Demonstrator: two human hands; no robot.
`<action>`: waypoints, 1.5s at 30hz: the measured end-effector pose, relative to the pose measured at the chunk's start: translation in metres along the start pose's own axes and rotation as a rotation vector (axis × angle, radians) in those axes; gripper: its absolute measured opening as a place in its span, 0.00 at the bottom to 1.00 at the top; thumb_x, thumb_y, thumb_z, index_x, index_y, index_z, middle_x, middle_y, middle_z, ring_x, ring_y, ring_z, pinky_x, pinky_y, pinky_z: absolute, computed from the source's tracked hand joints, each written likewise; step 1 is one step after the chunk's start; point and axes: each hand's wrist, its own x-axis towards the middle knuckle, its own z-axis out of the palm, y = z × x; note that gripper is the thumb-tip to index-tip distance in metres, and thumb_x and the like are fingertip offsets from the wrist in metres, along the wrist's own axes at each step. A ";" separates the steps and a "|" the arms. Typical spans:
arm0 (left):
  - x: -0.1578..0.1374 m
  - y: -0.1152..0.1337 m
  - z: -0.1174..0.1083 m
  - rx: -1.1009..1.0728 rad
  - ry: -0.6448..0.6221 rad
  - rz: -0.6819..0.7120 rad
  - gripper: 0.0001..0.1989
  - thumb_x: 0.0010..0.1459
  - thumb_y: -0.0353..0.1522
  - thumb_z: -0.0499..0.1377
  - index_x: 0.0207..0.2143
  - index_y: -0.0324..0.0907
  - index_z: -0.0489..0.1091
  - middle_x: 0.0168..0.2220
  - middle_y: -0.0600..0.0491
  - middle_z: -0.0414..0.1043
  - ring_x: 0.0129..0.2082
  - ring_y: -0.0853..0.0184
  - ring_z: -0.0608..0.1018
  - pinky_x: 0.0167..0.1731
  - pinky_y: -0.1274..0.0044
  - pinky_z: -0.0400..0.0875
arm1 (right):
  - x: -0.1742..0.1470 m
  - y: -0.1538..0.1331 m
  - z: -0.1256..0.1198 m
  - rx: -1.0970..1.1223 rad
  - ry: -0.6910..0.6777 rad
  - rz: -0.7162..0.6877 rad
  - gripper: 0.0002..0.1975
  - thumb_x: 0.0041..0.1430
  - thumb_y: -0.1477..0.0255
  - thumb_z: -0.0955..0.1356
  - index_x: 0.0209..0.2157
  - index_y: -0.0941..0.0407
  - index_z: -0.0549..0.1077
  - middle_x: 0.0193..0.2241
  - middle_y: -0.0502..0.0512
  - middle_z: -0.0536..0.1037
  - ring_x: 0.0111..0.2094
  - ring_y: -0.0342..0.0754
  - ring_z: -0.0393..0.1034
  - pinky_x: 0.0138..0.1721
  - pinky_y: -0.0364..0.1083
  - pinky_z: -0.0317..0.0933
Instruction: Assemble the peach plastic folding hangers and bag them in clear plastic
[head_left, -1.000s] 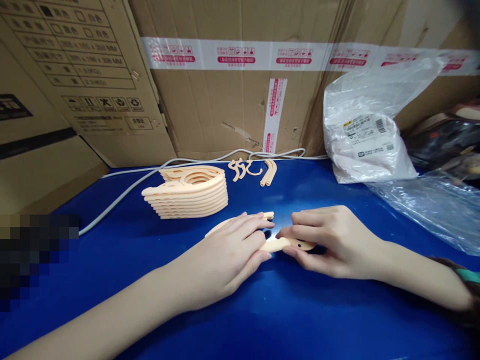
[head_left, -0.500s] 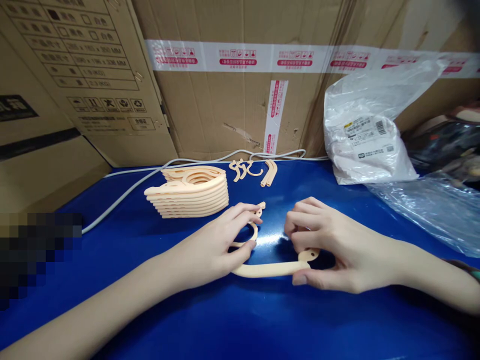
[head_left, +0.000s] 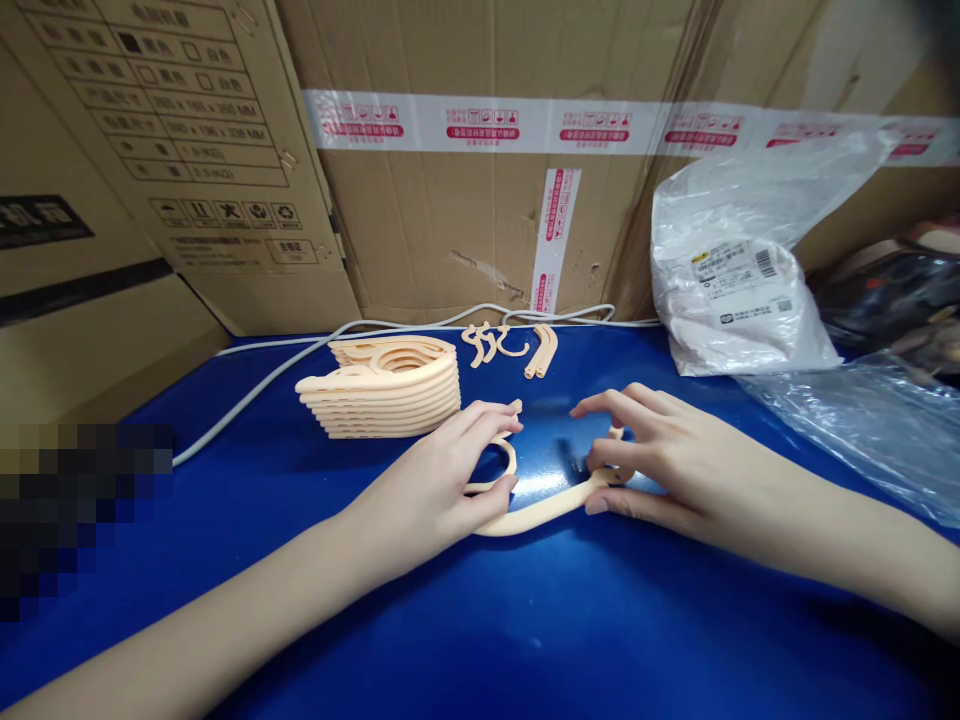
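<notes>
On the left carton (head_left: 225,215) we read "2.3(KG)" in a printed grid (head_left: 184,110) and "合格证" in a frame (head_left: 292,251); a black patch (head_left: 45,220) shows "机箱". Red Chinese print repeats along the white tape (head_left: 425,125); the plastic bag's (head_left: 750,335) barcode label (head_left: 735,278) is too small for us.

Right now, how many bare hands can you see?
2: the left hand on the left part of the curved cream plastic piece, the right hand at its right end. The dark pixelated patch, far left, may hide others.
</notes>
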 end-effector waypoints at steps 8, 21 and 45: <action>0.000 0.000 0.002 0.109 0.037 0.066 0.17 0.61 0.27 0.55 0.53 0.42 0.62 0.57 0.45 0.66 0.60 0.59 0.68 0.57 0.67 0.66 | -0.005 -0.003 0.000 -0.059 -0.020 0.032 0.10 0.64 0.66 0.66 0.29 0.54 0.73 0.28 0.52 0.73 0.27 0.46 0.69 0.28 0.44 0.57; -0.001 -0.001 0.002 0.106 0.004 0.068 0.17 0.62 0.28 0.55 0.54 0.42 0.62 0.60 0.45 0.63 0.61 0.62 0.67 0.58 0.70 0.65 | -0.002 -0.002 0.004 -0.190 -0.048 0.126 0.20 0.63 0.53 0.63 0.36 0.55 0.72 0.31 0.55 0.74 0.29 0.50 0.73 0.25 0.45 0.53; -0.001 0.000 0.002 0.141 -0.023 0.046 0.15 0.66 0.32 0.51 0.54 0.40 0.62 0.60 0.44 0.62 0.62 0.62 0.65 0.60 0.68 0.62 | 0.003 -0.026 0.007 0.247 -0.114 -0.162 0.18 0.61 0.54 0.67 0.38 0.56 0.73 0.34 0.53 0.72 0.34 0.47 0.65 0.35 0.46 0.58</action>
